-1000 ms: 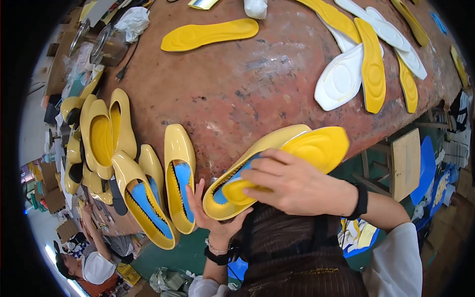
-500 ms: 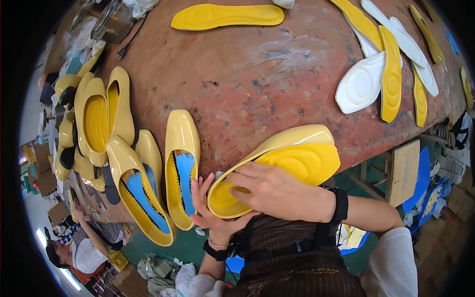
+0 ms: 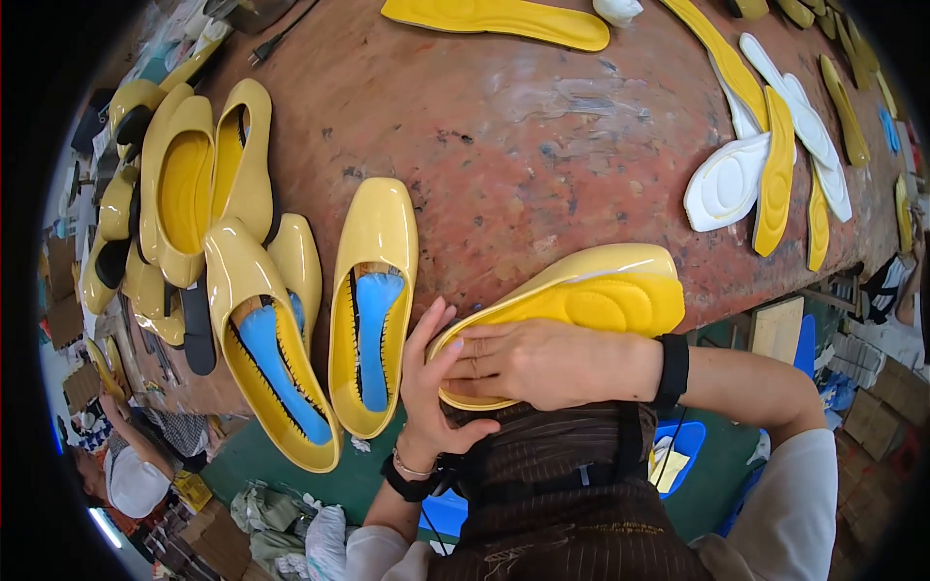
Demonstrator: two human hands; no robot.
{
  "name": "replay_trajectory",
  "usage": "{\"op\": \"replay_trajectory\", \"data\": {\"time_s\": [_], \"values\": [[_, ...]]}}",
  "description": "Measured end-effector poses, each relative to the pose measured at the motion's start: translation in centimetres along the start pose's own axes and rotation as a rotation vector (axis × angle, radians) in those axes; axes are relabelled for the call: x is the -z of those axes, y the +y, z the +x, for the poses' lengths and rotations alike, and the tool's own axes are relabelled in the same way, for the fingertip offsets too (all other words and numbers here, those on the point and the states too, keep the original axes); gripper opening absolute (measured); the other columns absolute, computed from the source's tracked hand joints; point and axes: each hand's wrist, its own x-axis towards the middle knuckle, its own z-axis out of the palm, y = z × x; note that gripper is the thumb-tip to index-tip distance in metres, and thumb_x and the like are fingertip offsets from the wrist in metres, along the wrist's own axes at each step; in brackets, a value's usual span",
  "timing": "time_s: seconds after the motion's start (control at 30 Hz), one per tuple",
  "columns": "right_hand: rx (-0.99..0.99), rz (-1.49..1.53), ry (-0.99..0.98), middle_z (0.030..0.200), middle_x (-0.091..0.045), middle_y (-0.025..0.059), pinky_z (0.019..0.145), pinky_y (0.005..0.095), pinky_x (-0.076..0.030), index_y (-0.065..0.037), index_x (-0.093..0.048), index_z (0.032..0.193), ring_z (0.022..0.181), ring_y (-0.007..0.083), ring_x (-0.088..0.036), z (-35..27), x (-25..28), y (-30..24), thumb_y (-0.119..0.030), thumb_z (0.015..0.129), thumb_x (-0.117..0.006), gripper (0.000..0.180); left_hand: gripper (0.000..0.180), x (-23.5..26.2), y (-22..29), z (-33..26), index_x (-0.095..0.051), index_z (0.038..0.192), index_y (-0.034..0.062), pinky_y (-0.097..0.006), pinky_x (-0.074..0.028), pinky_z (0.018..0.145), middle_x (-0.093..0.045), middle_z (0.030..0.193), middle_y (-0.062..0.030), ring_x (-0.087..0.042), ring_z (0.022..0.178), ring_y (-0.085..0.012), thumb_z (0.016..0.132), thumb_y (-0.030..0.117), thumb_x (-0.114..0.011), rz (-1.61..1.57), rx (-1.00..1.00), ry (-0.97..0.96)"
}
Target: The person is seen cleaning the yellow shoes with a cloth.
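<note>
A glossy yellow flat shoe [image 3: 581, 263] lies on its side at the table's near edge, toe to the right. A yellow cushioned insole [image 3: 620, 300] sits partly in it, its front end sticking out over the toe side. My left hand [image 3: 426, 387] cups the heel from the left, thumb below and fingers along the rim. My right hand [image 3: 542, 363] reaches into the heel, fingers stretched flat on the inside; its fingertips and the insole's heel end are hidden. Left of my hands stand a yellow shoe [image 3: 376, 218] and another yellow shoe [image 3: 237, 261], both with blue strips inside.
More yellow shoes [image 3: 179, 160] are piled at the left. Yellow insoles [image 3: 504, 21] and white insoles [image 3: 722, 184] lie at the back and right. A blue bin [image 3: 690, 441] stands below the table edge. Another person [image 3: 136, 479] works at the far left.
My right hand has shifted over the heel, its fingers straighter and deeper inside. The insole's front end sits lower against the shoe. The view has moved, shifting the whole scene slightly.
</note>
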Motion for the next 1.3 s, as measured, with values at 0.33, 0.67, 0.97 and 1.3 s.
{"op": "replay_trajectory", "data": {"time_s": [0.33,0.67,0.97,1.3], "values": [[-0.343,-0.336,0.025,0.136,-0.062,0.0116,0.12,0.0401,-0.028,-0.006,-0.075,0.109,0.132,0.023,-0.053,-1.1,0.4,-3.7,-0.014,0.081,-0.06,0.034,0.027,-0.7,0.4,0.0,-0.045,0.103,0.0028,-0.048,-0.043,0.104,-0.05,0.135,-0.0351,-0.055,0.121,-0.0444,0.092,0.026,-0.055,0.099,0.012,0.155],[-0.467,-0.627,0.618,0.113,-0.07,0.0157,0.115,0.0587,-0.027,-0.007,-0.075,0.101,0.126,0.0315,-0.056,-4.0,2.8,-3.9,-0.004,0.071,-0.068,0.031,0.054,-4.4,4.9,-0.2,-0.046,0.122,0.0,-0.049,-0.035,0.109,-0.028,0.152,-0.0336,-0.043,0.13,-0.0446,0.082,0.022,-0.074,0.262,0.093,0.135],[-0.751,-0.255,0.62,0.114,-0.059,0.0294,0.088,0.0438,-0.053,0.005,-0.057,0.115,0.104,0.0442,-0.063,-2.6,7.5,-7.5,-0.002,0.071,-0.073,0.047,0.063,-6.3,10.0,3.4,-0.057,0.129,0.0013,-0.038,-0.057,0.062,-0.047,0.145,-0.0187,-0.059,0.083,-0.0319,0.074,0.025,-0.079,0.697,0.118,-0.417],[-0.729,-0.666,0.553,0.128,-0.06,0.0249,0.117,0.0575,-0.024,0.004,-0.055,0.126,0.123,0.0383,-0.058,-2.8,1.1,-4.2,-0.003,0.081,-0.06,0.046,0.051,-7.7,9.3,2.9,-0.071,0.108,0.0018,-0.034,-0.055,0.054,-0.064,0.124,-0.0148,-0.06,0.079,-0.0307,0.066,0.029,-0.082,0.811,0.136,-0.374]]}}
